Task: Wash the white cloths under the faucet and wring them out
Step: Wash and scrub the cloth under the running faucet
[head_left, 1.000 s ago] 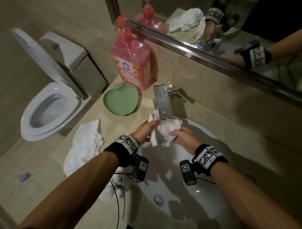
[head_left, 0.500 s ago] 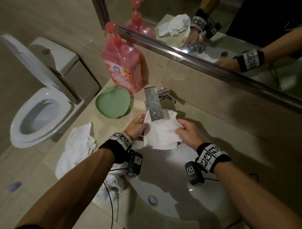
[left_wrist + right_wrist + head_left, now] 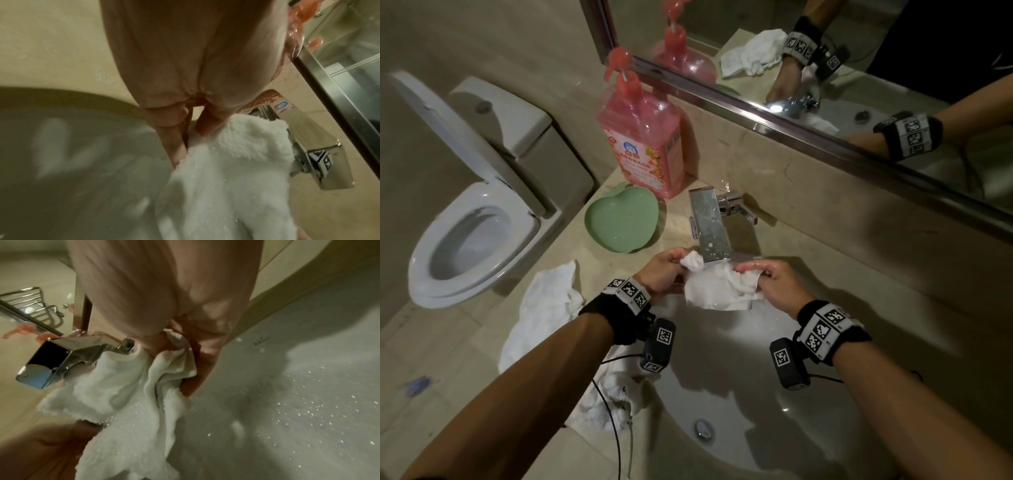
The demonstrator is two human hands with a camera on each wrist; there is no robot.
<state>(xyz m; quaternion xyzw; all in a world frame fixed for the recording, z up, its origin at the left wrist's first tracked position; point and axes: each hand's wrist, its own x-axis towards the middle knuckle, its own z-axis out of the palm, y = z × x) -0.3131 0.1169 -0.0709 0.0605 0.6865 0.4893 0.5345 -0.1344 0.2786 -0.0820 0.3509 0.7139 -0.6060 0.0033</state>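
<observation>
A wet white cloth (image 3: 717, 289) hangs over the white sink (image 3: 739, 394), just under the spout of the chrome faucet (image 3: 710, 228). My left hand (image 3: 666, 270) pinches its bunched left corner, and the left wrist view shows thumb and fingers on the cloth (image 3: 232, 162). My right hand (image 3: 767, 279) grips the right edge, fingers curled round folds of the cloth (image 3: 164, 378) beside the faucet (image 3: 59, 360). Two more white cloths lie on the counter: one (image 3: 544, 308) left of the sink, another (image 3: 609, 394) at the sink's front-left rim.
A pink soap pump bottle (image 3: 645, 144) and a green heart-shaped dish (image 3: 619, 219) stand on the counter left of the faucet. An open toilet (image 3: 469, 240) is further left. A mirror (image 3: 825, 51) runs along the back wall. Wrist-camera cables (image 3: 613, 421) hang over the counter edge.
The cloth, spread flat between my hands half a second ago, is now bunched at both ends and held lower under the spout. Both hands have shifted slightly forward and right in view.
</observation>
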